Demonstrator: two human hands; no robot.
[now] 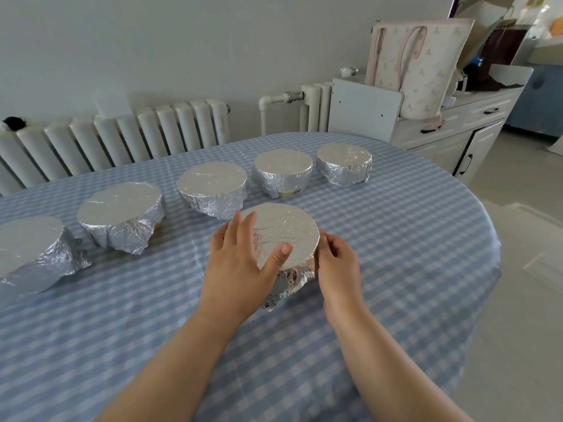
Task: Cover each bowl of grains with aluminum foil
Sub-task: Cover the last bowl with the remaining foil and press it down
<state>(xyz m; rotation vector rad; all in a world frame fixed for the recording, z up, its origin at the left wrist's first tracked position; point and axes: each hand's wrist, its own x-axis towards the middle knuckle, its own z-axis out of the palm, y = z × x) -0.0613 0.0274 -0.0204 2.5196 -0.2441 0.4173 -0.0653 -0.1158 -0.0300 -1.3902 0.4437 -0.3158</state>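
Observation:
A bowl wrapped in aluminum foil (pixel 285 229) stands at the middle of the table, its top flat and smooth, crumpled foil hanging down its near side. My left hand (pixel 240 254) lies over its left rim with straight fingers and the thumb pressed on the foil top. My right hand (pixel 336 263) has curled fingers against the foil at the bowl's right rim. Behind stands a curved row of several foil-covered bowls, from the far left (pixel 27 248) through the middle (pixel 211 187) to the far right (pixel 344 162).
The table carries a blue-and-white checked cloth (pixel 396 239). A white radiator (pixel 122 138) runs along the wall behind it. A white cabinet (pixel 451 129) with a pink tote bag (pixel 417 65) stands at the back right. The table's edge curves round on the right.

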